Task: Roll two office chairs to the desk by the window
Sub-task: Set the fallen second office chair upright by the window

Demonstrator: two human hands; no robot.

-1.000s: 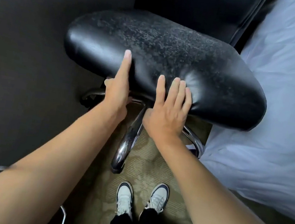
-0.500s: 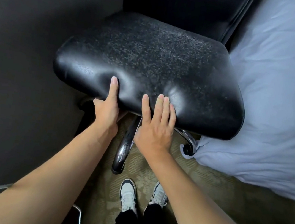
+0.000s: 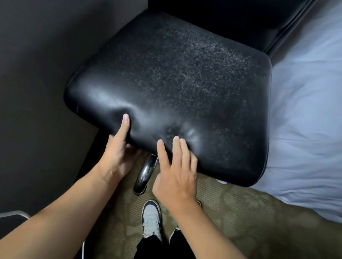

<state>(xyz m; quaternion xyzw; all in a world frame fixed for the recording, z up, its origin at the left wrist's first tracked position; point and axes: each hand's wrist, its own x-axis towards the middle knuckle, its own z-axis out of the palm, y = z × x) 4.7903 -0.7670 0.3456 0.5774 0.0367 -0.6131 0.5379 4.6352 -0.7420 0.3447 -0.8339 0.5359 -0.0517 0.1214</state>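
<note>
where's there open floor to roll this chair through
Bare carpet lies between the seat's front edge, the bed and the shoes. It is crowded on the left, where the dark wall runs close beside the seat, and on the right, where the bedding meets it.

My feed is dim overall. Soft light from above puts a dull sheen on the front of the black chair seat (image 3: 169,99) and brightens the white bedding (image 3: 322,117) at right. The left side sinks into shadow. Wide-angle bending shows at the edges.
</note>
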